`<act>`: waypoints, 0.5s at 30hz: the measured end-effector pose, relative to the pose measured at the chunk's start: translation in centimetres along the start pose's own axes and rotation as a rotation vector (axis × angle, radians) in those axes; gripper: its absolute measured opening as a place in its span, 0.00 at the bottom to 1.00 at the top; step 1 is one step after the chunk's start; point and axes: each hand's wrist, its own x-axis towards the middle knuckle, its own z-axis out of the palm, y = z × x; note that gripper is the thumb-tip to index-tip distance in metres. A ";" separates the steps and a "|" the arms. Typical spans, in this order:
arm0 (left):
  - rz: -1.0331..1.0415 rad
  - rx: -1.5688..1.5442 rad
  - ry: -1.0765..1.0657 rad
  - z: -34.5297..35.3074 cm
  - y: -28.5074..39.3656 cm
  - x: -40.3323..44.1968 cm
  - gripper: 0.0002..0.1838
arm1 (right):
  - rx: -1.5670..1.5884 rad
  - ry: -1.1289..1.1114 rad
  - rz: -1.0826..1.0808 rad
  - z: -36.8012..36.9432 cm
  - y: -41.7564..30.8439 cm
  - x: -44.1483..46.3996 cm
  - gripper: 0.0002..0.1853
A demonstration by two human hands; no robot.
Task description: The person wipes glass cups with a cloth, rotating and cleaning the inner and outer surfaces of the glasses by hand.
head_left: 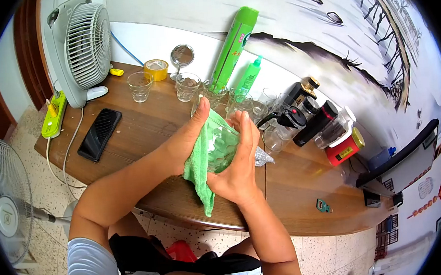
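Observation:
Between my two hands, above the table, is a clear dimpled glass point(222, 146), tinted green by the cloth behind it. A green cloth point(199, 177) wraps its left side, and one corner hangs down. My left hand point(192, 137) presses the cloth to the glass, thumb pointing up along it; its other fingers are hidden. My right hand point(238, 169) grips the glass from the right, fingers pointing up and thumb at the lower side. A silvery crumpled packet point(264, 157) shows just behind my right hand. Several drinking glasses stand beyond my hands, including one glass point(188, 87).
A black phone point(99, 134), power strip point(54, 116) and grey box fan point(79, 50) are on the left. Along the wall stand a tall green can point(235, 49), green bottle point(249, 78), glass teapot point(283, 123) and red tin point(345, 146). A standing fan point(6, 216) is beside the table.

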 end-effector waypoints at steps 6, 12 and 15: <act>0.106 0.503 0.143 -0.6 -0.6 0.2 0.45 | 0.081 -0.009 0.203 -0.3 0.4 -0.1 0.63; 0.352 0.912 0.302 -1.7 -3.0 0.4 0.40 | -0.049 -0.169 0.137 -0.3 0.5 -0.6 0.63; 0.231 0.636 0.180 0.1 -0.9 -0.1 0.39 | 0.014 -0.144 0.027 -0.3 0.7 -0.3 0.68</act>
